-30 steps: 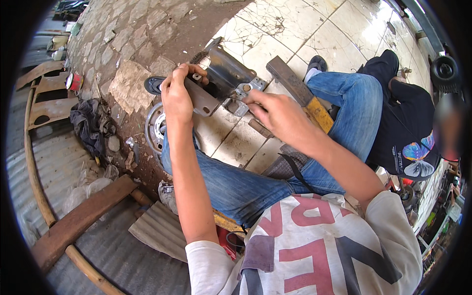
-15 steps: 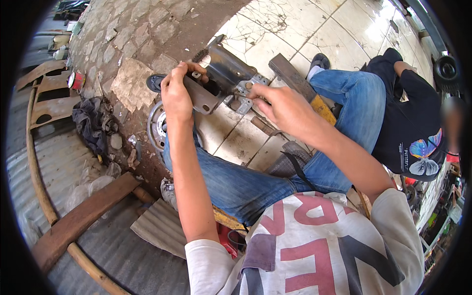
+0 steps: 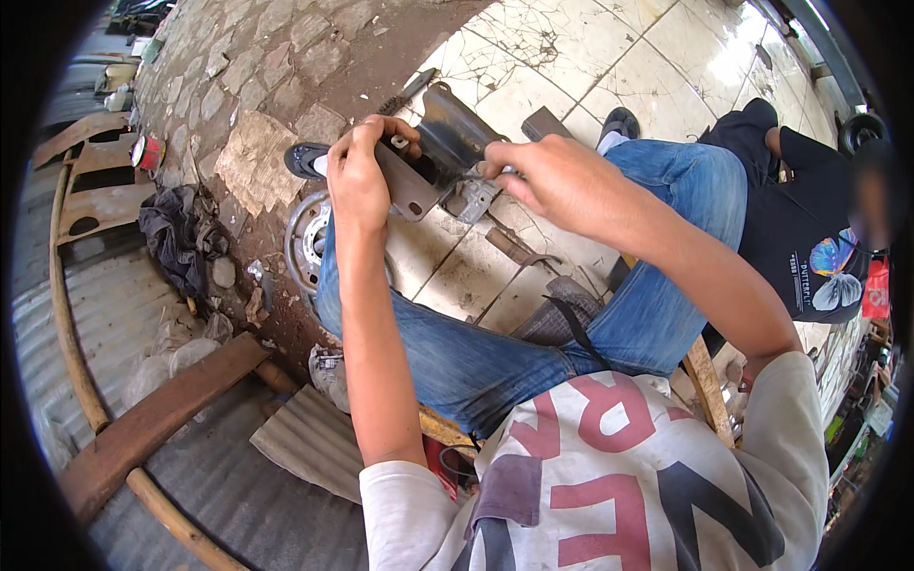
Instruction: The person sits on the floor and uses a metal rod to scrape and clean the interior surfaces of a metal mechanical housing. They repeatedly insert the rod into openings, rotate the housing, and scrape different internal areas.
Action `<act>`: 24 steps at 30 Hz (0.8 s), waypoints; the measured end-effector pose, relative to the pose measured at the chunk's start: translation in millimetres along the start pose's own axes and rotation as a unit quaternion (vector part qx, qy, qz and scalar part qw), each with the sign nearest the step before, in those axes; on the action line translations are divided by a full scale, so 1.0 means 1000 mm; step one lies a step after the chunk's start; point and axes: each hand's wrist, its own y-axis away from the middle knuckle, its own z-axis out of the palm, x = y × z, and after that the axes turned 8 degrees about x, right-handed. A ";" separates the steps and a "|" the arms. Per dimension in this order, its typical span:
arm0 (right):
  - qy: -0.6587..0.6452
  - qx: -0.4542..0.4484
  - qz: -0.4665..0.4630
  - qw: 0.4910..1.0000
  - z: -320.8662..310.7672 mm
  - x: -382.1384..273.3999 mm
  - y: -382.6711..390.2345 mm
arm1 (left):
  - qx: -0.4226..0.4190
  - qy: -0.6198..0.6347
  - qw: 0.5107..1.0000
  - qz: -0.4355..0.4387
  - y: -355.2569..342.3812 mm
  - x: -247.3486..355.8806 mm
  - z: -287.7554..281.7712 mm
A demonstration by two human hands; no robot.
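Far left of the grip, a pole (image 3: 69,305) slants over metal sheeting (image 3: 90,285). Nearer the hands, though well apart from them, come a red tin (image 3: 143,152), a crumpled dark cloth (image 3: 176,233) and, lower down, a plank (image 3: 167,414). Cardboard (image 3: 255,164) lies on the ground closer to the grip, and just left of the left wrist a wheel (image 3: 303,243) shows beside the knee, partly hidden by the leg.

The left hand (image 3: 360,181) is closed over the left end of a metal bracket (image 3: 409,186), fingers bent across its top, a small pale stub (image 3: 399,141) showing beneath them. The bracket extends rightward from this hold to the other hand. At its right end sits a grey plate (image 3: 473,200) with holes. Below the plate, apart from it, a brown strip (image 3: 509,246) lies on the tiles (image 3: 447,285).

The right hand (image 3: 557,181) has thumb and forefinger bent close together at the bracket's right end; whether they pinch anything I cannot tell. Beyond its knuckles a steel bar (image 3: 545,124) shows; well below it lies a grey rag (image 3: 562,309). Far right of the grip is a person in black (image 3: 800,219).
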 end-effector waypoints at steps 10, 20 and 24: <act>-0.015 0.015 -0.070 0.997 0.007 -0.005 -0.005 | -0.012 0.010 1.000 0.006 0.003 0.001 0.002; 0.059 -0.084 0.035 0.994 0.048 0.054 0.056 | -0.021 -0.015 1.000 0.016 -0.005 0.000 -0.011; -0.150 0.046 0.095 0.983 0.070 0.048 0.083 | -0.011 -0.014 1.000 -0.022 -0.002 0.007 -0.005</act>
